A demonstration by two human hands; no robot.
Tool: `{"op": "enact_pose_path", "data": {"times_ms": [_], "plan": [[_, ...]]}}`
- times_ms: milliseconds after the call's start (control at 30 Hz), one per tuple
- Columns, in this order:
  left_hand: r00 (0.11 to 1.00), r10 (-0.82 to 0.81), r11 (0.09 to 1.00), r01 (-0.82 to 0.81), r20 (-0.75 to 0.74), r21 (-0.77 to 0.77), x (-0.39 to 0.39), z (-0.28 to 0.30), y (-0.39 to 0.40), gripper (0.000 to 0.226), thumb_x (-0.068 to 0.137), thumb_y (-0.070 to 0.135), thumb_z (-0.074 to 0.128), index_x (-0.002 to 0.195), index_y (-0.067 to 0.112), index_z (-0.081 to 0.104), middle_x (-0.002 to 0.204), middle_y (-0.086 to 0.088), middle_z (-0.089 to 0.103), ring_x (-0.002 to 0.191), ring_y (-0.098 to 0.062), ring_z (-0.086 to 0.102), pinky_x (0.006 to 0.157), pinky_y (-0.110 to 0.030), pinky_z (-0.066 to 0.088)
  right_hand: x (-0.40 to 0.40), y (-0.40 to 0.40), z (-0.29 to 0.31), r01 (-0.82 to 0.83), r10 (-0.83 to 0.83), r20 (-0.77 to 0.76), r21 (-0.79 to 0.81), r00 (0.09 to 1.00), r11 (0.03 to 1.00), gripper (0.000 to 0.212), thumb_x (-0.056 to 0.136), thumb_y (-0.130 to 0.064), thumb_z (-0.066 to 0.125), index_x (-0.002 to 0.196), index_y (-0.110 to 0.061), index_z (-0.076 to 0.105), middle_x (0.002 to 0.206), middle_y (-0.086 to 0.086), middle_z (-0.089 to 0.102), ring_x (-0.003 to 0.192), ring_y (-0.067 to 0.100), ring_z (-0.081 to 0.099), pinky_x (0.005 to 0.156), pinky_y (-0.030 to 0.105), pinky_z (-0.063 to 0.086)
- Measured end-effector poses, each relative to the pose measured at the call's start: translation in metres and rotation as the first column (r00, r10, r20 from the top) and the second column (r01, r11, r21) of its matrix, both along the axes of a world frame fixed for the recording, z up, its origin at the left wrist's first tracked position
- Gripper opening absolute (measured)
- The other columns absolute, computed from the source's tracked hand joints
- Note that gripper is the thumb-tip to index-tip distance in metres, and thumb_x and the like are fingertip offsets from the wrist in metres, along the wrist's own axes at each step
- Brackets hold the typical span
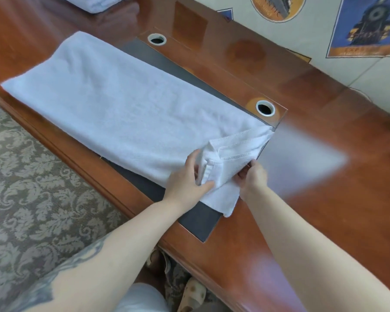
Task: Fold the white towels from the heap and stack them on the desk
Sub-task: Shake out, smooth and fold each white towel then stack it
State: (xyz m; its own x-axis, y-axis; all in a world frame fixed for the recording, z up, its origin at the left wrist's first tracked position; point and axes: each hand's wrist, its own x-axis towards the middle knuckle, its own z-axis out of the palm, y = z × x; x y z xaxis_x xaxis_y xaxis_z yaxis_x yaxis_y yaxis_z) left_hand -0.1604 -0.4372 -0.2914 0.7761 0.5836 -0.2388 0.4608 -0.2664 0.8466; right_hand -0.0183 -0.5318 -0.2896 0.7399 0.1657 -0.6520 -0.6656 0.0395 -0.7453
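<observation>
A long white towel (113,102) lies folded lengthwise across the dark inlay of the wooden desk (313,176), running from far left to near right. Its near right end is bunched and partly turned back. My left hand (185,179) grips that bunched end from the left, fingers pinching the hemmed edge. My right hand (253,176) holds the same end from the right, thumb and fingers under the cloth. A corner of the towel hangs flat below my hands. A stack of folded white towels (88,3) shows partly at the top edge.
Two round cable holes (157,38) (265,108) sit along the inlay's far edge. A patterned carpet (32,188) lies left of the desk. Posters hang on the wall (369,28) at the top right. Slippered feet show under the desk edge.
</observation>
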Motion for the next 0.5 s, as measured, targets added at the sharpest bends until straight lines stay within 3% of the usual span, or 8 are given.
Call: {"op": "enact_pose_path", "data": {"times_ms": [67, 133, 167, 200, 233, 300, 400, 500], "plan": [[0.999, 0.029, 0.995, -0.031, -0.019, -0.090, 0.008, 0.004, 0.000, 0.070, 0.084, 0.031, 0.071, 0.143, 0.031, 0.035, 0.102, 0.012, 0.058, 0.099, -0.015, 0.058, 0.087, -0.033, 0.048, -0.039, -0.022, -0.007, -0.218, 0.338, 0.363, -0.331, 0.868, 0.918, 0.018, 0.094, -0.018, 0.050, 0.106, -0.017, 0.063, 0.103, -0.004, 0.071, 0.104, 0.018, 0.064, 0.091, 0.037, 0.053], [0.999, 0.053, 0.990, -0.051, 0.008, -0.128, 0.012, 0.011, 0.001, 0.027, 0.086, 0.021, 0.067, 0.112, 0.017, 0.059, 0.091, 0.005, 0.061, 0.086, -0.018, 0.057, 0.081, -0.034, 0.046, -0.071, -0.051, -0.025, -0.352, 0.720, 0.497, -0.642, 0.484, 0.681, 0.037, 0.091, -0.037, 0.054, 0.128, -0.029, 0.054, 0.134, -0.017, 0.056, 0.129, 0.005, 0.046, 0.106, 0.029, 0.037], [0.997, 0.070, 0.990, -0.065, 0.035, -0.129, 0.013, 0.015, 0.001, 0.016, 0.087, 0.016, 0.064, 0.102, 0.010, 0.061, 0.090, -0.004, 0.060, 0.082, -0.022, 0.055, 0.079, -0.037, 0.046, -0.082, -0.061, -0.033, -0.376, 0.852, 0.447, -0.765, 0.273, 0.523, 0.049, 0.091, -0.044, 0.052, 0.138, -0.031, 0.047, 0.148, -0.017, 0.041, 0.142, 0.004, 0.028, 0.114, 0.029, 0.026], [0.993, 0.085, 0.989, -0.074, 0.078, -0.126, 0.013, 0.020, -0.001, 0.010, 0.089, 0.012, 0.061, 0.098, 0.009, 0.061, 0.095, -0.011, 0.059, 0.085, -0.024, 0.055, 0.082, -0.036, 0.046, -0.091, -0.071, -0.039, -0.360, 0.899, 0.415, -0.824, 0.141, 0.437, 0.055, 0.092, -0.049, 0.052, 0.144, -0.030, 0.042, 0.156, -0.015, 0.027, 0.148, 0.005, 0.013, 0.119, 0.030, 0.015], [0.987, 0.095, 0.990, -0.080, 0.131, -0.118, 0.014, 0.026, -0.003, 0.010, 0.090, 0.009, 0.059, 0.097, 0.014, 0.062, 0.102, -0.011, 0.058, 0.089, -0.017, 0.056, 0.085, -0.027, 0.046, -0.094, -0.077, -0.044, -0.340, 0.911, 0.403, -0.848, 0.084, 0.407, 0.057, 0.093, -0.049, 0.053, 0.145, -0.029, 0.041, 0.159, -0.013, 0.021, 0.150, 0.005, 0.007, 0.121, 0.031, 0.012], [0.966, 0.080, 0.995, -0.063, 0.245, -0.078, 0.012, 0.038, -0.009, 0.024, 0.091, 0.005, 0.059, 0.096, 0.029, 0.061, 0.106, -0.003, 0.053, 0.090, 0.000, 0.054, 0.079, -0.007, 0.041, -0.091, -0.088, -0.044, -0.299, 0.890, 0.444, -0.840, 0.102, 0.453, 0.045, 0.093, -0.040, 0.061, 0.135, -0.024, 0.055, 0.155, -0.011, 0.034, 0.147, 0.007, 0.020, 0.116, 0.031, 0.028], [0.954, 0.039, 0.998, -0.021, 0.299, -0.063, 0.006, 0.044, -0.019, 0.029, 0.089, 0.003, 0.061, 0.106, 0.027, 0.060, 0.101, 0.003, 0.051, 0.086, -0.003, 0.053, 0.076, -0.007, 0.040, -0.081, -0.090, -0.036, -0.163, 0.852, 0.521, -0.837, 0.052, 0.522, 0.011, 0.089, -0.019, 0.071, 0.097, -0.012, 0.069, 0.126, -0.003, 0.065, 0.122, 0.019, 0.058, 0.081, 0.030, 0.052], [0.979, 0.041, 0.994, -0.020, 0.200, -0.105, -0.002, 0.036, -0.028, 0.033, 0.090, 0.018, 0.067, 0.120, 0.026, 0.055, 0.095, 0.005, 0.048, 0.081, -0.004, 0.048, 0.072, -0.008, 0.040, -0.077, -0.078, -0.024, -0.020, 0.815, 0.567, -0.822, -0.118, 0.569, 0.009, 0.086, -0.012, 0.070, 0.078, -0.008, 0.068, 0.084, 0.002, 0.069, 0.081, 0.028, 0.066, 0.063, 0.033, 0.049]]}}
